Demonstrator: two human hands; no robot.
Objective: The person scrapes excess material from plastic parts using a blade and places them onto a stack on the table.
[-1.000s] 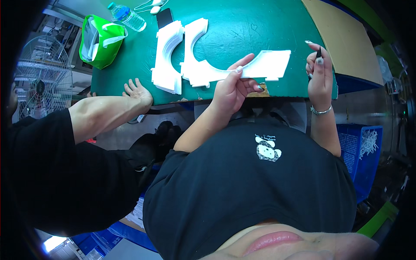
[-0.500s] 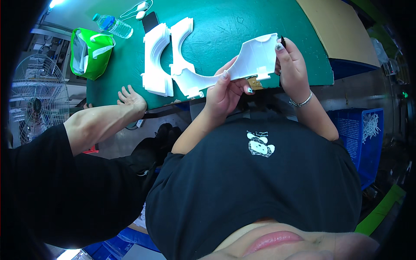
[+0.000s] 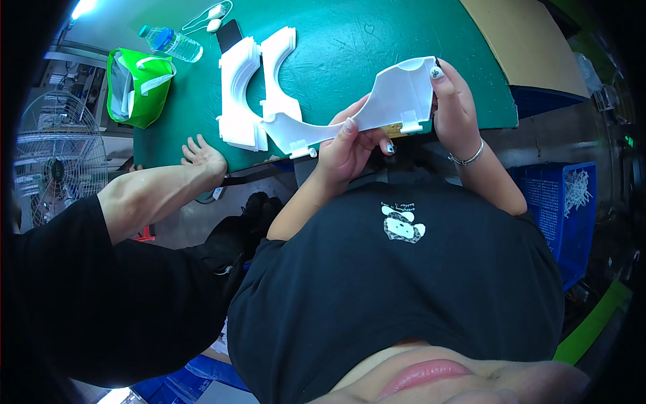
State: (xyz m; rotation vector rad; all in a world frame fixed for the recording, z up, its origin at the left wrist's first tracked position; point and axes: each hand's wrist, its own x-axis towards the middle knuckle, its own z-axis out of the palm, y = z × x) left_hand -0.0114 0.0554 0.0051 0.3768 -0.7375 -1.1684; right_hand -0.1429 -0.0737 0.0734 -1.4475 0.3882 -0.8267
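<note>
A curved white plastic part (image 3: 377, 114) is up in the air above the near edge of the green surface (image 3: 350, 47), gripped at both ends. The left hand (image 3: 346, 145) pinches the narrow middle stretch, fingers wrapped over its lower edge; the right hand (image 3: 454, 111) clamps the broad end, a painted fingertip on the top corner. On the right wrist sits a thin bracelet (image 3: 469, 159). Just beyond, toward the surface's left half, lie two stacks of matching white parts (image 3: 256, 87), side by side. Another person's hand (image 3: 202, 153) rests open on the near left edge. At the left edge stands a green bag (image 3: 134, 87); at the far left corner, a clear water bottle (image 3: 171, 42) on its side, with a dark phone (image 3: 232, 34) near it. Right of the surface, a blue crate (image 3: 558, 202).
</note>
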